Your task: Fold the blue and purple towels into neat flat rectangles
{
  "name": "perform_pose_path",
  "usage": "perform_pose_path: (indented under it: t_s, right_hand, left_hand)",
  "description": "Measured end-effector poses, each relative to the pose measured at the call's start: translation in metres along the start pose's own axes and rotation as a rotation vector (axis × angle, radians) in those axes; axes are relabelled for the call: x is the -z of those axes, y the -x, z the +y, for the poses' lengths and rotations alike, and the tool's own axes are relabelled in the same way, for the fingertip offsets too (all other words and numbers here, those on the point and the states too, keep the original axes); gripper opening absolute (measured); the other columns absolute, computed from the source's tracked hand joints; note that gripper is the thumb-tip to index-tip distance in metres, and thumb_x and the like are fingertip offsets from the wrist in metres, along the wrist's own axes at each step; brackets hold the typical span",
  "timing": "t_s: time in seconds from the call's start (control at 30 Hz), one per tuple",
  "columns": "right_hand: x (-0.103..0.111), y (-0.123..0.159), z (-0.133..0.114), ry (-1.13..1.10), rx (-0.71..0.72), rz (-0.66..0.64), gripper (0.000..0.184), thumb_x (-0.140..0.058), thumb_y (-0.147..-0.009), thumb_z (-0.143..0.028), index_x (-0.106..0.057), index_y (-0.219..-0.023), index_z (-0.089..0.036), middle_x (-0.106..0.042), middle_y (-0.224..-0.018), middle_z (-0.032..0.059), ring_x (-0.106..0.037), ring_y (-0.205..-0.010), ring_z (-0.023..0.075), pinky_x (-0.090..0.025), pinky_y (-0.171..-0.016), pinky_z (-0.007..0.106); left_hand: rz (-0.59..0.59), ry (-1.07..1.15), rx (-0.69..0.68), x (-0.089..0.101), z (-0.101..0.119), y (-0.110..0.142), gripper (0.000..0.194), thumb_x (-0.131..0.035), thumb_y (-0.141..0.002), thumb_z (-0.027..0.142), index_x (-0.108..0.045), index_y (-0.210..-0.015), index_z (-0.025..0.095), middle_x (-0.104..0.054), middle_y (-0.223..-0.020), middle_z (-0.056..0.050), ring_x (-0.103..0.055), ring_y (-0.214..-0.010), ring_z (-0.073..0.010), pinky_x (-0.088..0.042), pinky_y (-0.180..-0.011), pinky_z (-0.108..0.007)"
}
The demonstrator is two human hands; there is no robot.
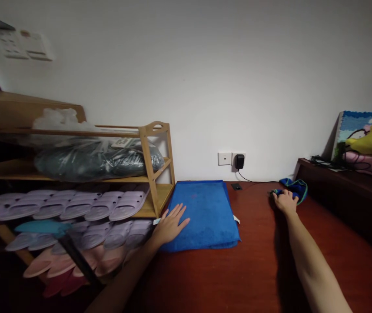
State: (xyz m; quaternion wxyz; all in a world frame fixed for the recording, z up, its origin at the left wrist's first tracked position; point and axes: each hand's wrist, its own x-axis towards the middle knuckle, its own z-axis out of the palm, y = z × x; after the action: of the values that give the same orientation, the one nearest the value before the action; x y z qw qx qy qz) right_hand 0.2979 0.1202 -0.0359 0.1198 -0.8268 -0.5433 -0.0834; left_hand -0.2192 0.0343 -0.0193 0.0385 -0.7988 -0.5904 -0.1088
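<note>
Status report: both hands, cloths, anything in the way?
Left hand spread on flat blue cloth pile. Right hand on crumpled green-edged cloth. Black cord runs toward it.

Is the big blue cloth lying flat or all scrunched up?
Flat. The blue cloth lies smooth on the table, the left hand over its edge. Layers show at one corner; folds or separate cloths, I can't tell.

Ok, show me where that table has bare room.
Bare red tabletop runs between the blue cloth stack and the bunched blue-green cloth, continuing in front of the stack. Crowded: left, where the stack sits beside the shoe rack, and back right, around the bunched cloth.
</note>
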Motion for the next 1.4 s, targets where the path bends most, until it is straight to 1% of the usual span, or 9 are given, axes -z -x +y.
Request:
perform_pose_path:
  t_s: [0.1,0.3,0.5,0.63,0.8,0.97,1.23,1.33,1.4]
  right_hand:
    - [-0.001,0.009,-0.002,0.001,0.014,0.000,0.058,-0.019,-0.094,-0.042,-0.064,-0.111,-0.011,-0.031,-0.146,0.0142,-0.019,-0.135,0.0298,-0.013,-0.106,0.054]
    - [0.001,0.014,0.001,-0.043,0.025,-0.158,0.060,-0.024,-0.093,-0.048,-0.058,-0.117,-0.005,-0.058,-0.118,0.0213,-0.057,-0.107,0.0310,-0.040,-0.090,0.043]
    - [0.019,0.032,0.005,-0.004,0.114,-0.229,0.053,-0.036,-0.089,-0.048,-0.062,-0.112,-0.008,-0.062,-0.112,0.0209,-0.060,-0.102,0.0329,-0.044,-0.084,0.039]
    - [0.032,0.060,0.008,-0.004,0.204,-0.258,0.051,-0.037,-0.090,-0.047,-0.059,-0.119,-0.012,-0.061,-0.117,0.0189,-0.059,-0.107,0.0311,-0.044,-0.085,0.038]
    - [0.056,0.127,0.012,-0.029,0.382,-0.289,0.046,-0.039,-0.088,-0.053,-0.068,-0.098,-0.019,-0.050,-0.135,0.0106,-0.058,-0.110,0.0284,-0.044,-0.089,0.035]
    - [0.090,0.224,0.006,-0.109,0.592,-0.240,0.052,-0.036,-0.089,-0.056,-0.067,-0.102,-0.016,-0.051,-0.133,0.0149,-0.058,-0.111,0.0310,-0.046,-0.089,0.041]
    - [0.109,0.359,-0.020,-0.206,0.901,-0.007,0.055,-0.052,-0.079,-0.062,-0.062,-0.110,-0.018,-0.054,-0.129,0.0164,-0.056,-0.115,0.0287,-0.051,-0.089,0.035]
    - [0.099,0.382,-0.025,-0.249,1.039,0.037,0.034,-0.056,-0.082,-0.049,-0.063,-0.100,-0.020,-0.066,-0.114,0.0104,-0.063,-0.105,0.0231,-0.052,-0.086,0.028]
    - [0.097,0.389,-0.026,-0.260,1.105,0.092,0.022,-0.052,-0.088,-0.036,-0.062,-0.100,-0.021,-0.067,-0.112,0.0071,-0.063,-0.104,0.0201,-0.051,-0.088,0.025]
  left_hand:
    - [0.000,-0.027,-0.008,-0.002,-0.001,0.000,0.059,-0.031,-0.093,0.053,-0.034,-0.142,0.020,-0.030,-0.149,-0.007,-0.027,-0.138,-0.0212,-0.021,-0.111,-0.047]
    - [-0.002,-0.032,-0.017,-0.005,-0.003,-0.001,0.060,-0.029,-0.093,0.054,-0.033,-0.143,0.021,-0.030,-0.149,-0.007,-0.025,-0.139,-0.0220,-0.022,-0.111,-0.048]
    - [-0.042,-0.018,-0.002,-0.001,0.000,-0.001,0.062,-0.027,-0.093,0.055,-0.031,-0.143,0.020,-0.027,-0.151,-0.006,-0.022,-0.140,-0.0210,-0.018,-0.112,-0.048]
    - [-0.063,-0.024,-0.003,0.001,0.002,-0.001,0.062,-0.026,-0.093,0.055,-0.030,-0.144,0.019,-0.025,-0.151,-0.006,-0.022,-0.140,-0.0212,-0.019,-0.111,-0.049]
    - [0.016,-0.142,-0.055,0.010,0.013,0.001,0.053,-0.030,-0.095,0.043,-0.040,-0.139,0.014,-0.031,-0.149,-0.013,-0.026,-0.138,-0.0248,-0.019,-0.111,-0.051]
    - [0.129,-0.200,-0.219,0.031,0.061,0.016,0.046,-0.037,-0.086,0.012,-0.049,-0.130,0.007,-0.034,-0.146,-0.019,-0.029,-0.137,-0.0272,-0.022,-0.110,-0.048]
    - [0.123,0.174,-0.900,0.069,0.189,0.105,0.044,-0.042,-0.090,0.027,-0.044,-0.132,0.015,-0.040,-0.144,-0.011,-0.034,-0.133,-0.0230,-0.032,-0.106,-0.038]
    - [0.039,0.135,-1.124,0.070,0.204,0.129,0.046,-0.042,-0.091,0.029,-0.044,-0.132,0.010,-0.044,-0.141,-0.014,-0.035,-0.133,-0.0227,-0.027,-0.110,-0.037]
    - [-0.018,0.109,-1.118,0.067,0.202,0.138,0.047,-0.039,-0.092,0.031,-0.043,-0.133,0.008,-0.047,-0.139,-0.014,-0.034,-0.133,-0.0229,-0.023,-0.112,-0.039]
